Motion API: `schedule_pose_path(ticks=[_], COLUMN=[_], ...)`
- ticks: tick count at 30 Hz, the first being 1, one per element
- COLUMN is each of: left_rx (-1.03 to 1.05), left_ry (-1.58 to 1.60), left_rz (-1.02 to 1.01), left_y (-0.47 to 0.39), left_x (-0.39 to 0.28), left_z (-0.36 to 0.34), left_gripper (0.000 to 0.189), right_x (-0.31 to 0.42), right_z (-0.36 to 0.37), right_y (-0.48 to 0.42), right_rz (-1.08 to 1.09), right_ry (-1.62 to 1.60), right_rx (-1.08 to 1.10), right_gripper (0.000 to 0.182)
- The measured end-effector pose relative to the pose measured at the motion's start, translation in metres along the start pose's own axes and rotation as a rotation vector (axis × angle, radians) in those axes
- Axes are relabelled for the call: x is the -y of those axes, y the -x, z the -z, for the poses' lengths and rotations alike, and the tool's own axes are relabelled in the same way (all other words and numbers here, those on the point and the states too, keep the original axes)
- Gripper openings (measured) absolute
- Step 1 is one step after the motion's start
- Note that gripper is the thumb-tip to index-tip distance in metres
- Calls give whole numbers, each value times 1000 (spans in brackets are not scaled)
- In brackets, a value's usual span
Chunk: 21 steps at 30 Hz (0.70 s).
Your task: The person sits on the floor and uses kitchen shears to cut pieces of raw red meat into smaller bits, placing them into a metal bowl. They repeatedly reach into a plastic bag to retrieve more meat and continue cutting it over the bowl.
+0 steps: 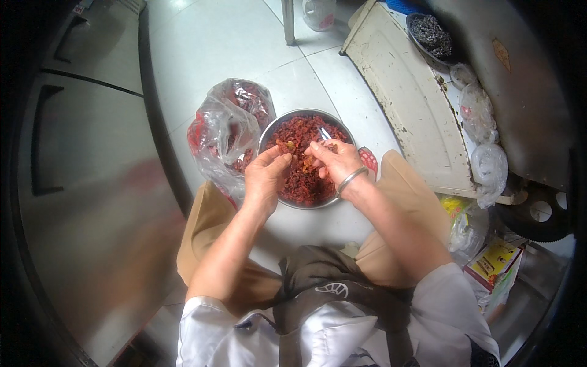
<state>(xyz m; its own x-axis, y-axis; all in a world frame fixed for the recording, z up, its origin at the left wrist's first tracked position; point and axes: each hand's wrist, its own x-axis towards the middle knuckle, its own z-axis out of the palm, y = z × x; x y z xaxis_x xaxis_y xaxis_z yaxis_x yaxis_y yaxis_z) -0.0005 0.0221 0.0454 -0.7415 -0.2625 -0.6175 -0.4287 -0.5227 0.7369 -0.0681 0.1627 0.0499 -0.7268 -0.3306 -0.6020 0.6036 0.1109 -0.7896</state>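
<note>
Between my knees, a round metal basin full of dark red dried pieces, perhaps chillies or peppercorns, rests on the tiled floor. Over its left side my left hand pinches a reddish dried piece between thumb and fingers. My right hand, with a metal bangle at the wrist, is curled over the basin's right side. Its fingers are around small reddish bits, and a shiny blade-like metal tip shows just above it. A clear plastic bag holding more red pieces touches the basin on the left.
Stainless steel cabinet doors stand close on my left. At right is a worn cream-coloured stand with a bowl of steel wool and knotted plastic bags. A metal leg stands ahead, beside a plastic container.
</note>
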Motion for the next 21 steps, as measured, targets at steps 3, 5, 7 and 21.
schedule_pose_path(ticks=[3, 5, 7, 21], left_rx=[-15, -22, -36, 197], left_ry=[-12, -47, -106, 13], left_rz=[8, 13, -12, 100], left_y=[1, 4, 7, 2], left_x=[-1, -2, -1, 5], left_z=[-1, -5, -9, -1], left_gripper=[32, 36, 38, 38], right_x=[5, 8, 10, 3], right_z=[2, 2, 1, 10], right_y=[3, 5, 6, 5], right_rz=[-54, -72, -53, 297], right_ry=[-193, -246, -213, 642], right_rx=[53, 60, 36, -120], right_gripper=[20, 19, 17, 25])
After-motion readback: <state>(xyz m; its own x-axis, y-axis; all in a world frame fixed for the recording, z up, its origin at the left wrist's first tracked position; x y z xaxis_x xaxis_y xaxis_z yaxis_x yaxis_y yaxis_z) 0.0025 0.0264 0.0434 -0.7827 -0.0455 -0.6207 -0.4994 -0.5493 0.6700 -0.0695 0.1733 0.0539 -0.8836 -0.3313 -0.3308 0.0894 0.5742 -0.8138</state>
